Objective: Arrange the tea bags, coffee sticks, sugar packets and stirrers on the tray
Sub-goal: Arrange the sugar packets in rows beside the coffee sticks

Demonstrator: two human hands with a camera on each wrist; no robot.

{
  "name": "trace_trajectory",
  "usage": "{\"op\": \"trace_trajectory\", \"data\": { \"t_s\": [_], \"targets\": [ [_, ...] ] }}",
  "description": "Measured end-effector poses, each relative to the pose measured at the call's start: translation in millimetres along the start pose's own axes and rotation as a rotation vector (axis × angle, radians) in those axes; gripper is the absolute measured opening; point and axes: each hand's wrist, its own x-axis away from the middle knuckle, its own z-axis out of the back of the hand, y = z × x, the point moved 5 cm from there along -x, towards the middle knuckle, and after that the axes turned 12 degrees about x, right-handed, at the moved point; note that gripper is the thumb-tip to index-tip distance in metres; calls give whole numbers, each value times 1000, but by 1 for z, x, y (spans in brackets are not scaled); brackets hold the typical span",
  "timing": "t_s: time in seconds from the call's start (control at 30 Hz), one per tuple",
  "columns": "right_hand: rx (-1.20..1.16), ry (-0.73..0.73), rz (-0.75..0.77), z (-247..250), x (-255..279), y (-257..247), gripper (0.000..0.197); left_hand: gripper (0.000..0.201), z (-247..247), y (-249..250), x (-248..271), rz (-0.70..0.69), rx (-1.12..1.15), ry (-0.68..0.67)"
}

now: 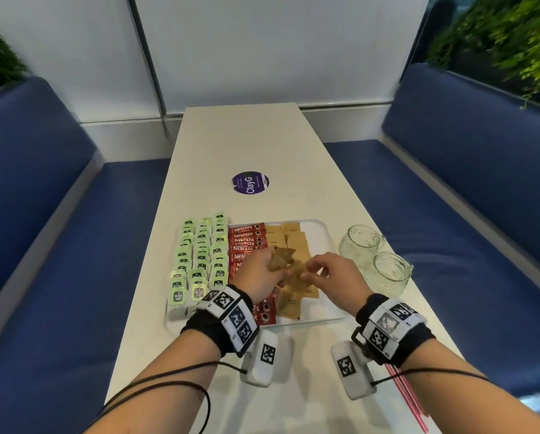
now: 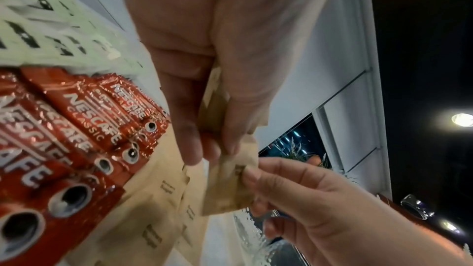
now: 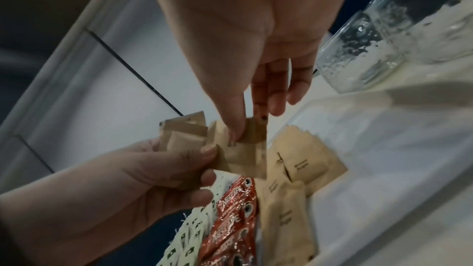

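left hand (image 1: 260,275) grips sugar packets (image 1: 280,260), right hand (image 1: 331,275) pinches one; bare tray (image 1: 320,261) strip beside two glass jars (image 1: 375,255), white table (image 1: 262,145).

Head cam looks forward and down from the near end of the white table (image 1: 240,145), wide enough for the whole tray (image 1: 326,228) and both benches. Left wrist cam sits close under the left hand (image 2: 204,52), facing far along its fingers; right wrist cam does likewise under the right hand (image 3: 256,33). All three share the brown sugar packets (image 1: 282,260) (image 2: 230,183) (image 3: 243,155) pinched between both hands, plus the Nescafe sticks (image 1: 246,238) (image 2: 84,120) (image 3: 230,217).
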Motion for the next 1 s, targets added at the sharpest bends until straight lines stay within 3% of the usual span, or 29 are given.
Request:
{"op": "trace_trajectory", "data": {
  "t_s": [0.13, 0.23, 0.33, 0.47, 0.63, 0.83, 0.93, 1.0],
  "targets": [
    [-19, -38, -140, -13, 1, 31, 9, 27, 0, -6, -4, -53, -303, 31],
    [-80, -173, -275, -25, 2, 53, 17, 31, -3, -15, -5, -57, -538, -18],
    [-59, -292, -303, -32, 1, 56, 17, 38, -11, -15, -3, -28, -697, -77],
    [-12, -324, -305, -30, -3, 54, 9, 44, -28, -16, -5, -16, -824, -177],
    [56, -348, -273, -32, -2, 53, 14, 36, -34, -13, -5, -28, -864, -151],
    [24, -241, -292, -34, -3, 51, 18, 33, -30, -14, -7, 20, -862, -71],
    [40, -229, -296, -37, -6, 49, 18, 30, -26, -17, -10, 30, -780, -61],
    [39, -231, -291, -39, -9, 48, 19, 29, -21, -18, -12, 62, -584, -33]
  ]
}}
